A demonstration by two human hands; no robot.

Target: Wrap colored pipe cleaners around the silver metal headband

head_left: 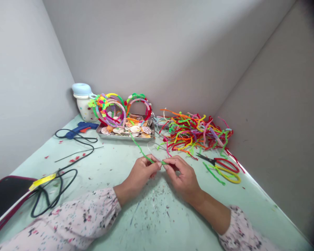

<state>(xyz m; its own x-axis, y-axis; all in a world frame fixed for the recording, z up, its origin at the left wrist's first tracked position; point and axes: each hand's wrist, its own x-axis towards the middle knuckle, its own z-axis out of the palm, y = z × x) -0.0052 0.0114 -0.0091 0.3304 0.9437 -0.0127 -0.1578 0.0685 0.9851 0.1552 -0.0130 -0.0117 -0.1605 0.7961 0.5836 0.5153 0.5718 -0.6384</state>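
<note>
A green pipe cleaner (140, 148) runs from between my two hands up toward the shell tray. My left hand (140, 174) pinches it between thumb and forefinger. Just beside it, my right hand (182, 177) has thumb and fingertips closed on the pipe cleaner's short wound part. A thin pale wire-like band (152, 153) curves up from the same spot, its lower part hidden by the fingers. To the right of my right hand lie scissors (211, 160) with one red and one yellow handle, next to loose green pipe cleaner pieces (213, 174).
Behind my hands, a metal tray (120, 136) holds shells and decorated headbands (115, 111). A pile of colourful pipe cleaners (196, 132) lies right of it. At left are a lidded cup (85, 106), a blue glue gun (80, 129), a black cable (60, 188) and a dark device (7, 195).
</note>
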